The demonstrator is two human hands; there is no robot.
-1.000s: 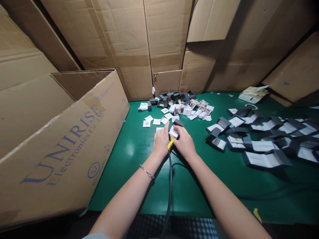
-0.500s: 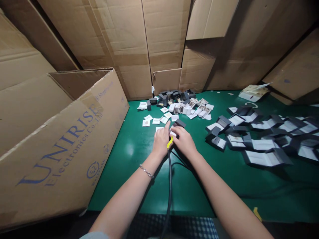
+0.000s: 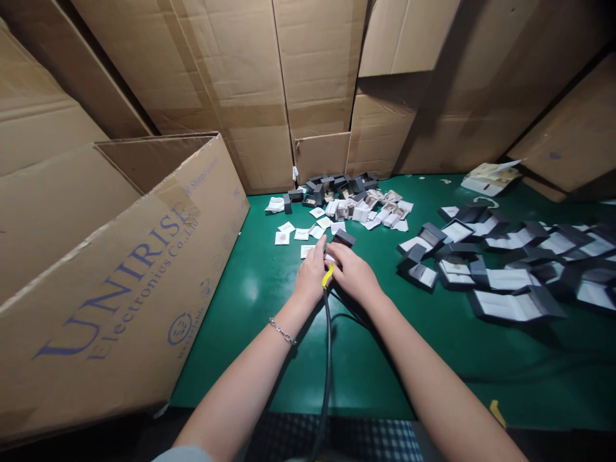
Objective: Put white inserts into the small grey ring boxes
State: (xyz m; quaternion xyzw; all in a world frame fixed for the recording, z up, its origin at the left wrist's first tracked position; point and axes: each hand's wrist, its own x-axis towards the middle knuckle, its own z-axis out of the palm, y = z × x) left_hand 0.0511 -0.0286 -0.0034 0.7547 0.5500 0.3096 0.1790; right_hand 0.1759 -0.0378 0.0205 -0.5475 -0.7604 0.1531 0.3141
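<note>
My left hand [image 3: 310, 274] and my right hand [image 3: 357, 274] meet over the middle of the green table, fingers closed around a small dark grey box [image 3: 344, 239]. Its dark part shows beyond my right fingertips, and a bit of white shows between the hands. My fingers hide most of it. A yellow strip [image 3: 328, 276] lies between my hands, at the upper end of a black cable [image 3: 328, 346] that runs down toward me. Small white square packets [image 3: 301, 234] lie just beyond my left hand.
Dark and white small boxes [image 3: 356, 208] are heaped at the back. Several opened dark boxes with white insides [image 3: 513, 279] spread over the right side. A large cardboard carton [image 3: 144, 276] stands on the left, with cardboard walls [image 3: 240, 77] behind. A yellow scrap [image 3: 497, 412] lies at the front right edge.
The dark part of the box has shifted slightly left and shows less tilted. My right fingers have curled in a little toward my left hand. Everything else is the same.
</note>
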